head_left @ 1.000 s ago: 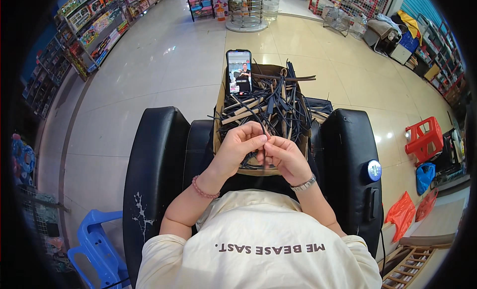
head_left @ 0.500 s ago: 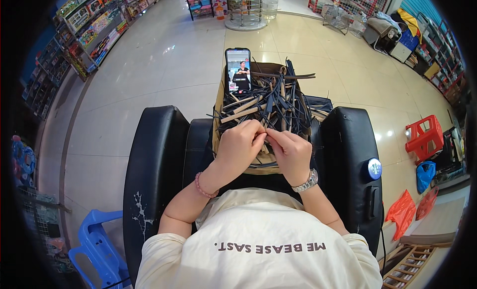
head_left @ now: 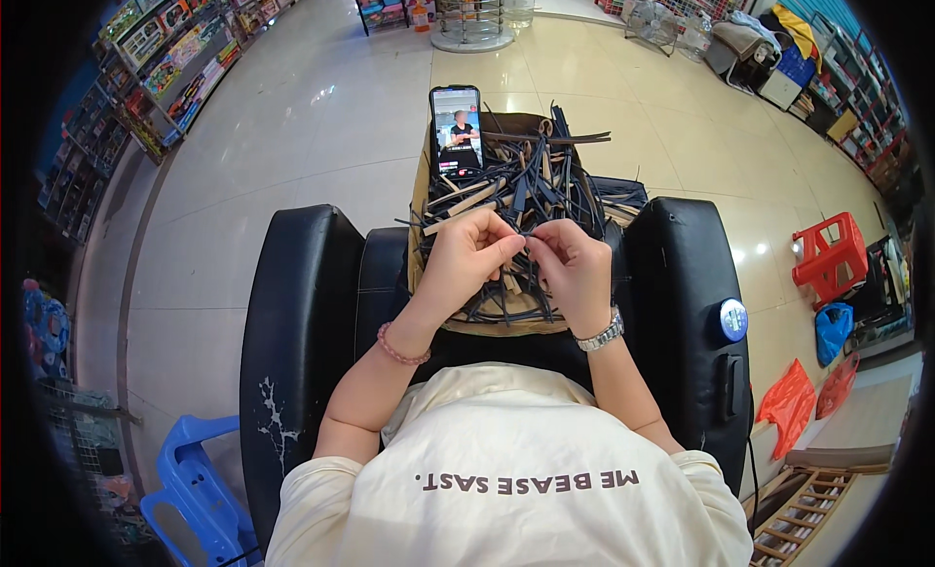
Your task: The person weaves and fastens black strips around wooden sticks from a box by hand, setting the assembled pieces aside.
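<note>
My left hand [head_left: 466, 265] and my right hand [head_left: 577, 275] meet fingertip to fingertip above an open cardboard box [head_left: 531, 327]. Both are closed in a pinch on a thin dark strip [head_left: 526, 237], of which only a small bit shows between the fingers. Below them the box is heaped with a tangle of narrow black and tan strips [head_left: 477, 199], some poking out past its edges. Propped upright at the far left of the box is a phone [head_left: 456, 129] with a lit screen showing a person.
Black padded armrests flank me, the left one [head_left: 297, 323] scuffed and the right one [head_left: 682, 314] bearing a round blue-rimmed device [head_left: 732, 320]. A blue plastic stool [head_left: 195, 479] stands at lower left, a red stool [head_left: 828, 257] at right. Stocked shelves [head_left: 180, 56] line the far left.
My hands have shifted slightly up and away from me, and the left fingers have opened out a little from a tighter curl. The fingertips stay together. The view has shifted slightly.
</note>
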`<state>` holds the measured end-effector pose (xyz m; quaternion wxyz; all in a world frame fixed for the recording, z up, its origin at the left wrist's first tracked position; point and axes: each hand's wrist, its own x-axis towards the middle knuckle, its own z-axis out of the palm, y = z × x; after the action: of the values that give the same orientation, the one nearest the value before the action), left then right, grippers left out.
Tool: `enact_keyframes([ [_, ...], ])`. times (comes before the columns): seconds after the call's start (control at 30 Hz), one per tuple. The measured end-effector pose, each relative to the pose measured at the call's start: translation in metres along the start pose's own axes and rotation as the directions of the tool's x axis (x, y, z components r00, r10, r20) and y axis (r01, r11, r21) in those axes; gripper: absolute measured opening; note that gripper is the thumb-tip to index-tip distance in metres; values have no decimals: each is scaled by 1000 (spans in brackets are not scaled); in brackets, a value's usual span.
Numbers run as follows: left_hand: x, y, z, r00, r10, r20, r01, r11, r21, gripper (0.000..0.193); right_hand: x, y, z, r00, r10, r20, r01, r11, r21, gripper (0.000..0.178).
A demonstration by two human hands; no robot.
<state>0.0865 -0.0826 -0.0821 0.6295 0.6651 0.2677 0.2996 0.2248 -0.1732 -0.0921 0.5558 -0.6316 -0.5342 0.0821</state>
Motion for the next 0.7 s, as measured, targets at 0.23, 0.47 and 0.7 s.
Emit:
enact_keyframes([
  [0.23,2,-6,5,999,-8,-48,3,994,-112,11,3,6,0,999,36,1,-36,996,76,8],
  [0.47,1,-15,7,999,27,-25,-31,982,-186,10,4,11,-1,957,274,94,-283,812,510,7],
  [0.7,2,-26,14,997,-72,34,80,897,-436,8,1,16,12,892,405,201,-387,451,804,6],
])
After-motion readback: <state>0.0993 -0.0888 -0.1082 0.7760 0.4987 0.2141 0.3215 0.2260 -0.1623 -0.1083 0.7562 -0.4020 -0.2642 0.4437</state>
